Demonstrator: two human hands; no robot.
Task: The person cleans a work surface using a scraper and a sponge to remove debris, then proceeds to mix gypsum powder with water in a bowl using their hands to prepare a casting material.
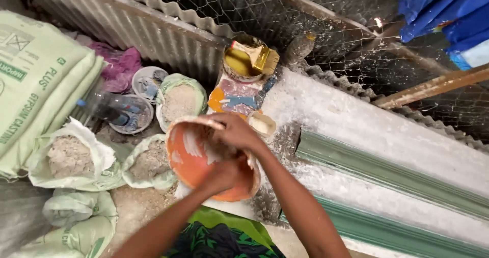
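Orange plastic bowl crusted with white plaster, resting at the near end of the pale plaster-dusted bench. Left hand pressed into the bowl at 6 o'clock, right hand curled over the rim at 12; how far either opens, impossible to tell. Best kept steady, rim braced, scraping toward the centre. Open sacks of grey powder at 9 o'clock. Yellow tin with a flat brush at 12.

Bare forearms; green-and-black patterned garment below.
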